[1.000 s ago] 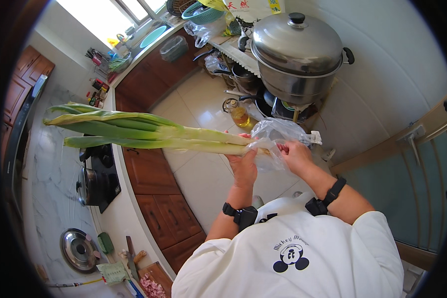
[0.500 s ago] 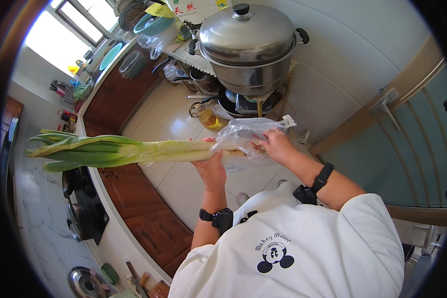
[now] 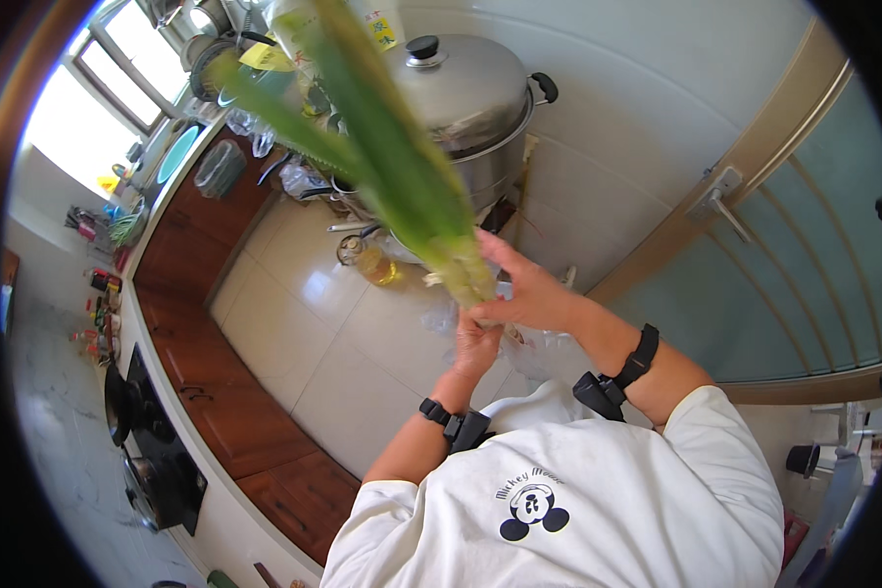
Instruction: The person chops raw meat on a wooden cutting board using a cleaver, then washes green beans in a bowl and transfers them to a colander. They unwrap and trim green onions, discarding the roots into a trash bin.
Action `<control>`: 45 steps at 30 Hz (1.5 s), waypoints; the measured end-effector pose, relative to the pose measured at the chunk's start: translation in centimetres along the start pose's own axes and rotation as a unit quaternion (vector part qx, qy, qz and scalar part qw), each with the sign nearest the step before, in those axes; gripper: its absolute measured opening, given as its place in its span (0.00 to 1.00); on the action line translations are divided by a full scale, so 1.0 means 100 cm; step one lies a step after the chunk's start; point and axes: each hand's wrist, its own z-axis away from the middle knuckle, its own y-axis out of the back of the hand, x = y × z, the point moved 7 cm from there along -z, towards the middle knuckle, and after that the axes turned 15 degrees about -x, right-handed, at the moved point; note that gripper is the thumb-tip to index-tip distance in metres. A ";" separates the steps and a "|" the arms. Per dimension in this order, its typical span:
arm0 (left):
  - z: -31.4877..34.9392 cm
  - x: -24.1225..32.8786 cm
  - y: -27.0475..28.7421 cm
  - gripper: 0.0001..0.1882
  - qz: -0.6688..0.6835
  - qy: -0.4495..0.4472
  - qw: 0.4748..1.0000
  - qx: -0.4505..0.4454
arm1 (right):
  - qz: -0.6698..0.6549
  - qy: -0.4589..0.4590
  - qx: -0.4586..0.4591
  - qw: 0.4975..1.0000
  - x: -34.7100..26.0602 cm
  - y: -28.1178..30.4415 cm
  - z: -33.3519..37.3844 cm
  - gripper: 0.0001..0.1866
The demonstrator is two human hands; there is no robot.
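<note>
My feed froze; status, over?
Left hand and right hand at base of long green leafy stalks. Clear plastic bag beside hands. Stalks partly hide silver lidded pot.

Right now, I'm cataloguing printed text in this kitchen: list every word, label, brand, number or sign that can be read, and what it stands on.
White shirt: a curved line of dark lettering above a black-and-white cartoon head; readable, but I don't copy printed words.
White-and-yellow bag: blurred print, partly hidden by the leek.
Small bottles: any labels are too small to read.
</note>
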 end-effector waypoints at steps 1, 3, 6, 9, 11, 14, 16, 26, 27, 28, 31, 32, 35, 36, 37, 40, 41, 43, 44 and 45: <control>-0.009 -0.002 -0.015 0.33 0.017 0.013 1.000 -0.020 | 0.026 -0.013 0.004 1.000 0.020 0.010 0.010 0.51; -0.018 -0.011 -0.033 0.32 0.048 0.042 0.997 -0.048 | -0.064 -0.088 -0.014 0.994 0.058 0.028 0.047 0.54; -0.026 -0.042 -0.051 0.35 0.027 0.046 0.995 -0.086 | 0.109 -0.196 -0.007 0.974 0.137 0.059 0.128 0.57; -0.042 -0.058 -0.067 0.34 0.087 0.052 0.990 -0.100 | 0.085 -0.371 -0.056 0.923 0.208 0.031 0.200 0.55; -0.052 -0.062 -0.088 0.32 0.128 0.068 0.984 -0.104 | 0.065 -0.402 -0.001 0.914 0.250 0.004 0.237 0.50; -0.073 -0.060 -0.105 0.28 0.111 0.106 0.983 -0.099 | -0.128 -0.439 -0.019 0.889 0.304 -0.010 0.251 0.40; -0.085 -0.062 -0.120 0.28 0.077 0.112 0.983 -0.120 | -0.187 -0.421 0.033 0.887 0.325 0.008 0.253 0.34; -0.109 -0.121 -0.178 0.31 -0.092 0.041 0.981 -0.165 | -0.361 -0.172 0.114 0.909 0.210 0.112 0.166 0.43; -0.111 -0.123 -0.184 0.30 -0.124 0.029 0.977 -0.171 | -0.358 -0.188 0.113 0.908 0.223 0.113 0.167 0.43; -0.108 -0.135 -0.187 0.30 -0.147 0.035 0.974 -0.171 | -0.354 -0.205 0.113 0.905 0.240 0.115 0.171 0.42; -0.108 -0.154 -0.191 0.32 -0.167 0.082 0.962 -0.198 | -0.383 -0.264 0.161 0.871 0.258 0.108 0.174 0.34; -0.107 -0.165 -0.194 0.36 -0.150 0.103 0.958 -0.221 | -0.384 -0.282 0.180 0.860 0.273 0.102 0.179 0.31; -0.106 -0.198 -0.194 0.37 -0.139 0.136 0.954 -0.228 | -0.407 -0.320 0.222 0.827 0.317 0.090 0.180 0.22; -0.107 -0.208 -0.192 0.36 -0.143 0.143 0.952 -0.231 | -0.402 -0.336 0.220 0.823 0.326 0.088 0.176 0.24; -0.109 -0.218 -0.190 0.36 -0.147 0.151 0.949 -0.234 | -0.398 -0.353 0.219 0.818 0.337 0.086 0.175 0.26; -0.126 -0.240 -0.182 0.39 -0.160 0.180 0.941 -0.239 | -0.352 -0.252 0.287 0.855 0.376 0.089 0.160 0.18; -0.134 -0.246 -0.179 0.40 -0.168 0.190 0.937 -0.240 | -0.321 -0.226 0.316 0.863 0.384 0.092 0.153 0.17; -0.151 -0.256 -0.167 0.43 -0.201 0.190 0.943 -0.186 | -0.302 -0.228 0.338 0.862 0.413 0.092 0.145 0.14; -0.160 -0.259 -0.162 0.45 -0.214 0.189 0.945 -0.159 | -0.290 -0.231 0.350 0.860 0.425 0.093 0.141 0.13; -0.167 -0.262 -0.159 0.45 -0.220 0.193 0.944 -0.153 | -0.272 -0.218 0.359 0.866 0.437 0.095 0.136 0.12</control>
